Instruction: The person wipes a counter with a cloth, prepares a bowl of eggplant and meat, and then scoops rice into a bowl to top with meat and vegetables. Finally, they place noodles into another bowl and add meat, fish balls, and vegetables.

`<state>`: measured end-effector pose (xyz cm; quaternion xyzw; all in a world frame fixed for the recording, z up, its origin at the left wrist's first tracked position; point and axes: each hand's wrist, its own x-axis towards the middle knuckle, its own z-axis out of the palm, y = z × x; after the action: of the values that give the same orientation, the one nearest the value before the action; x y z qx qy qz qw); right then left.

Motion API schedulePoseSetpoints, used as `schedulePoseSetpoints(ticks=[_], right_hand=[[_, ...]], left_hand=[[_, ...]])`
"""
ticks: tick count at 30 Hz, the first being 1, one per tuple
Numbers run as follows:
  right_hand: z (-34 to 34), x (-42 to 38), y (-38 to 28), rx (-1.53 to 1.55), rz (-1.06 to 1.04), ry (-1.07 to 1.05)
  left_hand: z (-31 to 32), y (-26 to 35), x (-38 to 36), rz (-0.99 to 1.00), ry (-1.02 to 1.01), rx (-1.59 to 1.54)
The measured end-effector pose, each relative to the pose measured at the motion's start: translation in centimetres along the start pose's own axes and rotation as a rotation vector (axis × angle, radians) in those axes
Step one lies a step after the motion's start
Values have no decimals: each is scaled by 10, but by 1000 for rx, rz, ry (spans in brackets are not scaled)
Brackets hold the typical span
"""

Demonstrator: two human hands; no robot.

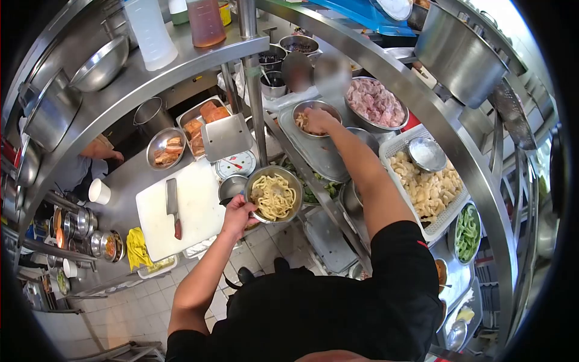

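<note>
My left hand [240, 213] is closed on the rim of a steel bowl of thick noodles [275, 198], held over the gap beside the counter. My right hand [321, 120] reaches into a smaller steel bowl [298, 108] on a metal tray; its fingertips are down among brownish pieces of food, and what they hold is too small to name. Behind that bowl, to the right, sits a large bowl of raw pale-pink meat [375, 101]. A weighing scale with a round dial [236, 164] and a small steel bowl [233, 188] stand just left of the noodles.
On the left counter, a cleaver [172, 205] lies on a white cutting board [154, 226], with a bowl of meat slices [166, 148] behind. A white basket of pale chunks [422, 187] stands right of my right arm. Metal shelf rails [386, 63] arch overhead. Another person's arm [102, 149] shows far left.
</note>
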<state>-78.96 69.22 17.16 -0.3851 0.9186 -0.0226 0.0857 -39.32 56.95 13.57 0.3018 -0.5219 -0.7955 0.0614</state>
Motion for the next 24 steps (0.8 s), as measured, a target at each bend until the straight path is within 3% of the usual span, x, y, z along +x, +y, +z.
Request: schedulePoseSetpoints(ticks=[5,8,9,13,15,16,18,20,22,23,24], right_hand=[[-19,-1,-2,-150,-119,-58],[-18,7,10,-85,-90,-45],[-41,-23,-6,-119,-132,-181],[17,12,23,109,-397,-16],[10,13,14,-7,-147,52],[8,25,12,-23,-182,45],[5,31,33,-58,-180,31],[-15,14,13,-8,-202,-9],[-14,30,35,-161,-182,-53],[-18,25,43,-97,-234,90],[-39,10,36,22,-206,81]], left_hand=[[1,7,1,-18,20,39],[2,16,0,-5,24,75],[2,12,5,8,13,74],[-9,-4,26,36,13,93],[-1,7,18,-1,9,1],[-1,7,18,9,-46,-30],[0,9,15,3,-3,-57],[-4,17,9,-8,47,8],[-11,12,17,43,38,22],[-11,12,19,44,44,23],[-11,14,22,49,60,27]])
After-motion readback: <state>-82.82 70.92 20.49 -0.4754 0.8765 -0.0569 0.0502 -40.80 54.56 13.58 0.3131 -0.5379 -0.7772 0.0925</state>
